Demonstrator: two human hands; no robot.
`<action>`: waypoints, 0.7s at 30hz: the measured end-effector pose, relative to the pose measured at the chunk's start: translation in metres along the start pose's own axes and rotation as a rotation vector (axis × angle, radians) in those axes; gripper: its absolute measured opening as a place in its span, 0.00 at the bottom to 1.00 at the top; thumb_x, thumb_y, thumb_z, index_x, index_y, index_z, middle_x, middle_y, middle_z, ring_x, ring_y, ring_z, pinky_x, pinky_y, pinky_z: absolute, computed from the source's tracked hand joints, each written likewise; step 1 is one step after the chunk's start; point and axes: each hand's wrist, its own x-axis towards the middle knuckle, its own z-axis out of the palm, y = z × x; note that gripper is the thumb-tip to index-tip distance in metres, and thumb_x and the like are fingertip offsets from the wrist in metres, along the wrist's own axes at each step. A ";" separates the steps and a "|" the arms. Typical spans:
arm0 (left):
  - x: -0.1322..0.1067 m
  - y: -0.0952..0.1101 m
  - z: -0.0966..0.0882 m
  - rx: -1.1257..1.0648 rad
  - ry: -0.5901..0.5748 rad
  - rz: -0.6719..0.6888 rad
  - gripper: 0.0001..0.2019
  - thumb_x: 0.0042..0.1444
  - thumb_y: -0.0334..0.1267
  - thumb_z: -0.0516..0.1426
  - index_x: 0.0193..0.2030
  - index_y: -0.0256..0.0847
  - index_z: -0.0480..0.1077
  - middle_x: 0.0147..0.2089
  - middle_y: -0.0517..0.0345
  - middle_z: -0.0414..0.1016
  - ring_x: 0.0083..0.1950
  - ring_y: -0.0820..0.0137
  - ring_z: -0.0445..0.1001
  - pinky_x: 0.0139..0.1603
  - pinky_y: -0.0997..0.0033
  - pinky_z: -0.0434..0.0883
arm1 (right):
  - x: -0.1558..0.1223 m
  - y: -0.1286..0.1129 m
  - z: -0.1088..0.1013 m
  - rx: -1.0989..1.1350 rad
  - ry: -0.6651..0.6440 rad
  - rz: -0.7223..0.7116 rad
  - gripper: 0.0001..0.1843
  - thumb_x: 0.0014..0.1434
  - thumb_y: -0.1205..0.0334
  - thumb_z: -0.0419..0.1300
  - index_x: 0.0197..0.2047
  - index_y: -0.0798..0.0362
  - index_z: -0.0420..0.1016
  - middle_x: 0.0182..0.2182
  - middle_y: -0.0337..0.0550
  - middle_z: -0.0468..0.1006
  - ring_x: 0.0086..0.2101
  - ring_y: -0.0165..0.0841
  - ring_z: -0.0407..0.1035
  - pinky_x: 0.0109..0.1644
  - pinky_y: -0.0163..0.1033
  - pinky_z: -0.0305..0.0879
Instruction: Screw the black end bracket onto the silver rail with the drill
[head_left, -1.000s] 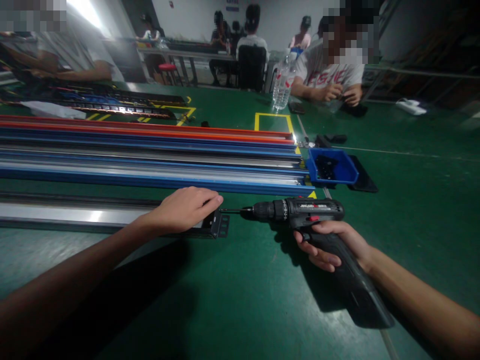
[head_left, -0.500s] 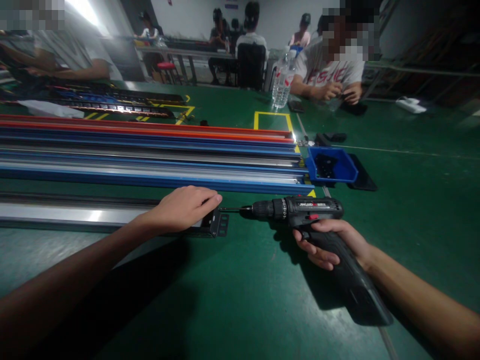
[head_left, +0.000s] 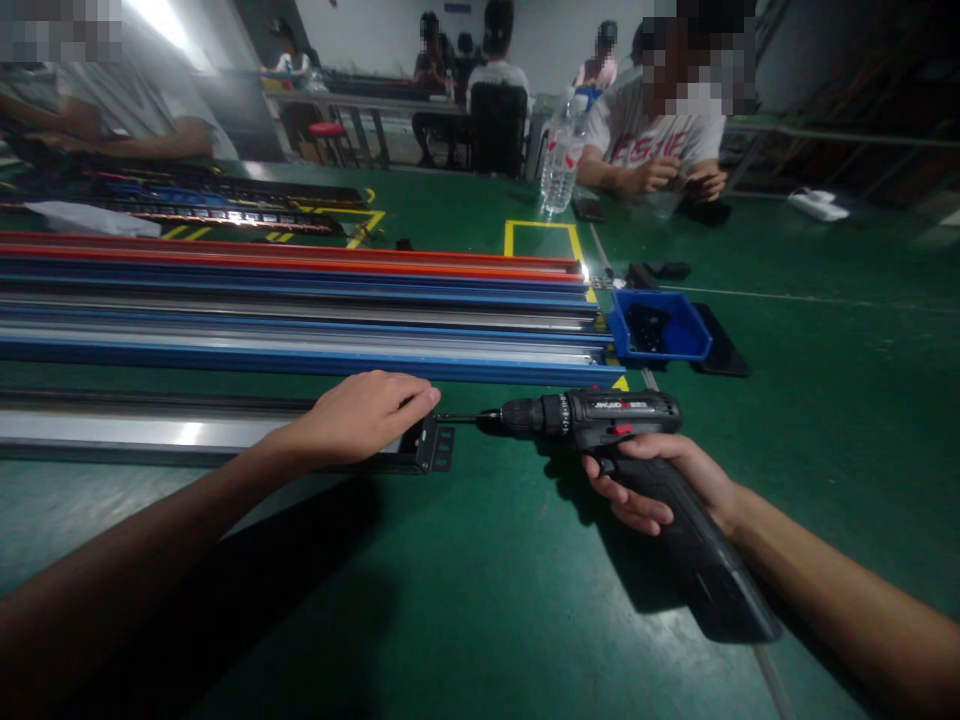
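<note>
A long black and silver rail (head_left: 150,430) lies across the green table, ending in a black bracket (head_left: 439,447) with slots. My left hand (head_left: 360,415) rests on top of that end, fingers curled down over it and pressing it flat. My right hand (head_left: 660,480) grips the handle of a black cordless drill (head_left: 600,420), held sideways. The drill's bit (head_left: 457,418) points left and meets the rail's end right beside my left fingertips.
Behind the rail lie several long blue, silver and orange rails (head_left: 300,310). A blue bin (head_left: 660,330) with dark small parts stands at their right end. Further back are water bottles (head_left: 559,160), a person in a white shirt (head_left: 660,140) and other seated people.
Almost nothing has moved; both hands and the drill hold the same position at the rail's end, with only a slight shift of the view.
</note>
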 end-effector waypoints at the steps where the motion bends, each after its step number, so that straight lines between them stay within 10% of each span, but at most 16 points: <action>1: 0.000 0.000 0.000 0.001 0.000 0.000 0.27 0.71 0.57 0.39 0.43 0.48 0.76 0.50 0.59 0.82 0.50 0.59 0.77 0.49 0.63 0.66 | 0.000 0.000 0.000 0.000 0.001 0.001 0.20 0.65 0.59 0.57 0.49 0.69 0.79 0.32 0.50 0.78 0.18 0.24 0.68 0.27 0.32 0.73; 21: -0.001 0.002 -0.003 0.009 0.009 0.007 0.28 0.71 0.56 0.39 0.44 0.47 0.78 0.50 0.58 0.83 0.50 0.59 0.78 0.50 0.64 0.68 | -0.002 -0.002 0.010 -0.009 0.065 0.024 0.19 0.63 0.58 0.59 0.47 0.67 0.78 0.31 0.48 0.79 0.18 0.23 0.68 0.27 0.31 0.72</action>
